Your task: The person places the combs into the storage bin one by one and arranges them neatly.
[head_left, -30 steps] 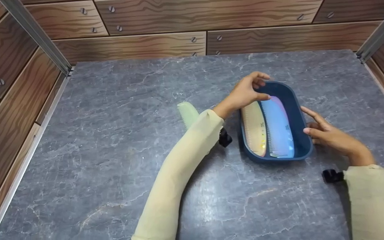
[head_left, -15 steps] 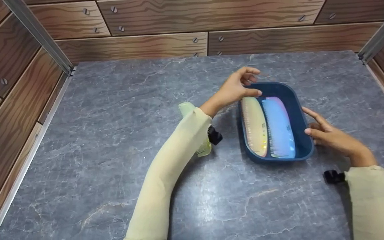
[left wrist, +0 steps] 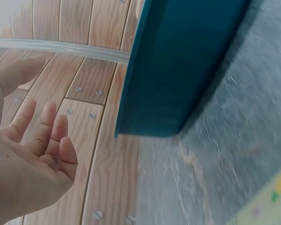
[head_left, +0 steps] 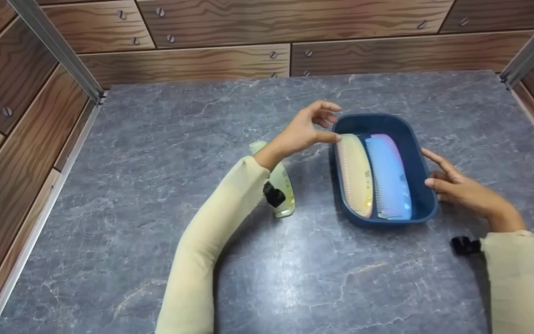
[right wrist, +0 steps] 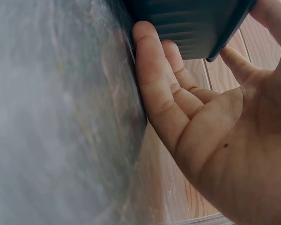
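A dark blue rectangular bin (head_left: 383,223) stands on the table. Inside it a pale yellow comb (head_left: 356,178) and a blue-and-pink comb (head_left: 388,181) lie side by side. Left of the bin lies a pale green comb (head_left: 286,188), partly covered by my left forearm and wrist camera. My left hand (head_left: 301,130) hovers by the bin's far left corner, holding nothing; in the left wrist view its fingers are loosely bent, apart from the teal-looking bin wall (left wrist: 164,79). My right hand (head_left: 464,190) touches the bin's right outer side with its fingertips, also in the right wrist view.
A grey marbled tabletop (head_left: 132,185) lies under everything. Wood-patterned panels (head_left: 220,60) wall in the back and both sides. Metal posts (head_left: 56,48) stand at the back corners. A black wrist camera (head_left: 464,246) sits by the right sleeve.
My left hand has moved left, from over the bin to beside its far left corner, uncovering more of the combs. The right hand stays at the bin's side.
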A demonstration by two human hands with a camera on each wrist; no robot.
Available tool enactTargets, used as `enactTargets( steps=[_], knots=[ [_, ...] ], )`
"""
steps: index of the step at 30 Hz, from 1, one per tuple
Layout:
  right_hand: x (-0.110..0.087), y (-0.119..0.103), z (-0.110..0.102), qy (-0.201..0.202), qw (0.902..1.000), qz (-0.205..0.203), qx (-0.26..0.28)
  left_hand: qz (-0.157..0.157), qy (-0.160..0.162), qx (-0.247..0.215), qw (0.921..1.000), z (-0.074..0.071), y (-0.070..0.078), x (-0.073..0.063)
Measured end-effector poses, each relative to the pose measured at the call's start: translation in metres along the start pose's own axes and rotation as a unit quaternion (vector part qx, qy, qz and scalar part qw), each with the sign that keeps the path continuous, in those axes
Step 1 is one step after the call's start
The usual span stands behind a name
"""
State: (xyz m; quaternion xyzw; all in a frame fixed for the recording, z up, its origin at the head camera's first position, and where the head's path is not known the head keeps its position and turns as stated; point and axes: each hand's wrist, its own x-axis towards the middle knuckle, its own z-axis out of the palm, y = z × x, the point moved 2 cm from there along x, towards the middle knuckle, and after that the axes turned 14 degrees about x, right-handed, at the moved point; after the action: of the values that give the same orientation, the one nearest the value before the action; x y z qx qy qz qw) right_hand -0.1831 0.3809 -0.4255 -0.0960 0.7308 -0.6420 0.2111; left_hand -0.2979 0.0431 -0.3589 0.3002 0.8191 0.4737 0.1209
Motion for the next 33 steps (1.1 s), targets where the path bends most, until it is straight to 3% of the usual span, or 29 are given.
enactTargets(
  steps=[11,19,33],
  knots=[
    [0.000,-0.001,-0.001,-0.001,1.0000,0.002,0.008,-0.024,0.038,-0.003,0.9990,-0.026,-0.028,-0.017],
    [0.001,-0.001,0.000,-0.008,0.9999,-0.004,0.015,-0.047,0.044,-0.015,0.9978,-0.034,-0.054,-0.025],
    [0.000,-0.001,0.000,-0.011,0.9997,-0.002,0.020,-0.104,0.062,0.014,0.9925,-0.054,-0.095,-0.047]
  ],
)
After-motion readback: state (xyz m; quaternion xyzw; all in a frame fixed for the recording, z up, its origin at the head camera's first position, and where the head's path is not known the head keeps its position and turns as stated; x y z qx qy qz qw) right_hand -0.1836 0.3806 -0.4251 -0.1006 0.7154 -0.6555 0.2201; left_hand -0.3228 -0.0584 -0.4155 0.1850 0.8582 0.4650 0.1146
